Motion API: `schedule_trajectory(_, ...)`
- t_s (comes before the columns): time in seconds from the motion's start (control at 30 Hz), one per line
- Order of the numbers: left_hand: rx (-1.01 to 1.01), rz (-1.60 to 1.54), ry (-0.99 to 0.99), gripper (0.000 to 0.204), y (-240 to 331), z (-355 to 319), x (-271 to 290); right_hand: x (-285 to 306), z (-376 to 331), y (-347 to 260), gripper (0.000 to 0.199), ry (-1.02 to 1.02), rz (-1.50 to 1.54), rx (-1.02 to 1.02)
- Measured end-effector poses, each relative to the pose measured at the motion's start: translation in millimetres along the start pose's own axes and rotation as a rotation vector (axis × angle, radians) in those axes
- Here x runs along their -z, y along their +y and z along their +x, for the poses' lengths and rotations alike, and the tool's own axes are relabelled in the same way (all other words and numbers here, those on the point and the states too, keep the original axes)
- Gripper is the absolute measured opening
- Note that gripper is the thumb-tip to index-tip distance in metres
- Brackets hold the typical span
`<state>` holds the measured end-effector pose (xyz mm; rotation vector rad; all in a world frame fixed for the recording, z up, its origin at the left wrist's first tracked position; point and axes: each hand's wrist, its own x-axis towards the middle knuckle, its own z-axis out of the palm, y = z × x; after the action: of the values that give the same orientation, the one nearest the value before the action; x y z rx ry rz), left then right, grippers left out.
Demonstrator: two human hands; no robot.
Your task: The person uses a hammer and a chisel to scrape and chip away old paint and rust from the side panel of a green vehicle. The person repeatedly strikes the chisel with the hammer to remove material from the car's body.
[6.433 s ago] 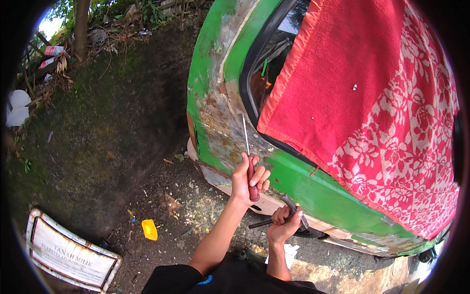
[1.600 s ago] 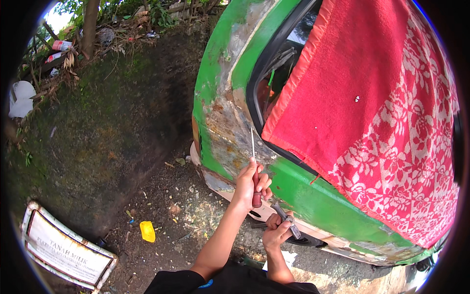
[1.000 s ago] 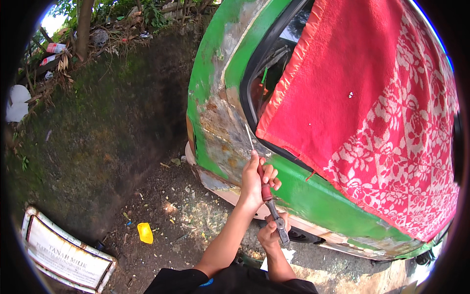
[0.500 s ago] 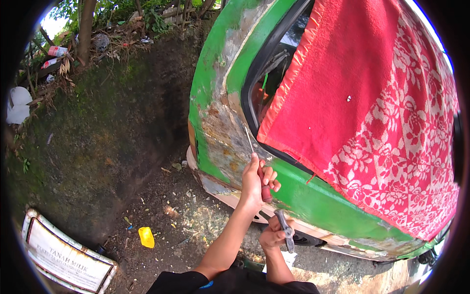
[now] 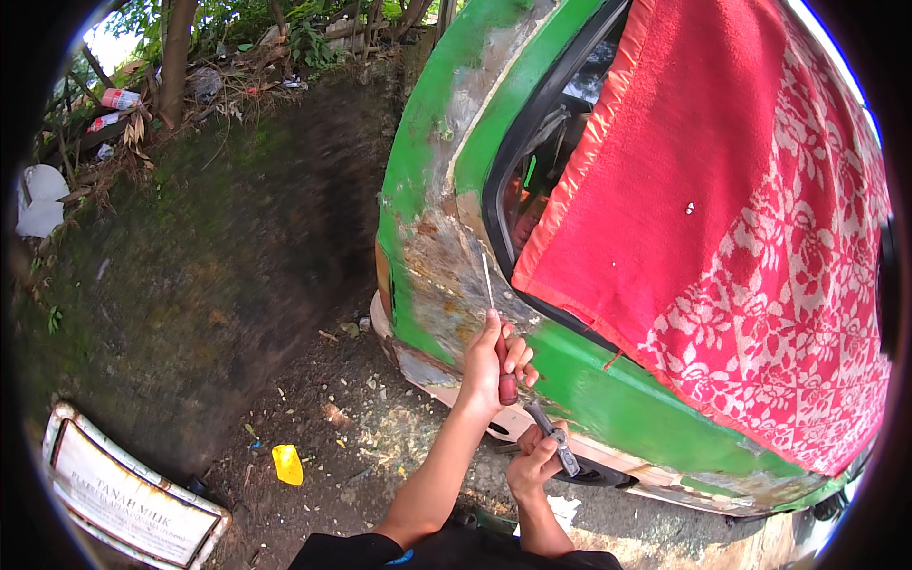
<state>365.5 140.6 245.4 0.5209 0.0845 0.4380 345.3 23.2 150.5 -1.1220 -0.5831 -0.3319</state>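
Observation:
My left hand point(image 5: 492, 366) is shut on a screwdriver with a dark red handle point(image 5: 508, 387). Its thin metal shaft point(image 5: 487, 281) points up against the rusted, bare-metal patch point(image 5: 439, 285) of a green vehicle body point(image 5: 608, 399). Just below, my right hand point(image 5: 530, 465) grips a grey metal tool point(image 5: 555, 450), angled up toward the screwdriver handle; I cannot tell what kind of tool it is. A red cloth with white flowers point(image 5: 731, 218) hangs over the window opening.
Bare dirt with chips and a small yellow object point(image 5: 287, 464) lies left of my arms. A framed signboard point(image 5: 133, 499) leans at lower left. A mossy earth bank point(image 5: 190, 247) rises behind, with a tree trunk point(image 5: 176, 47) and litter on top.
Over six seconds the tool in my right hand went from lying flat to angled up under the screwdriver handle. In the last half second both hands stay almost still.

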Motion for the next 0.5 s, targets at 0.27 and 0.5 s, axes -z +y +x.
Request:
schedule_trajectory(0.27,0.028,0.04,-0.026,0.041,-8,-6,11,-1,1,-10,0.057,0.035,-0.002,-0.101)
schedule_trajectory(0.5,0.017,0.119,-0.021,0.042,-7,-4,16,1,1,-6,0.047,-0.008,0.12,-0.086)
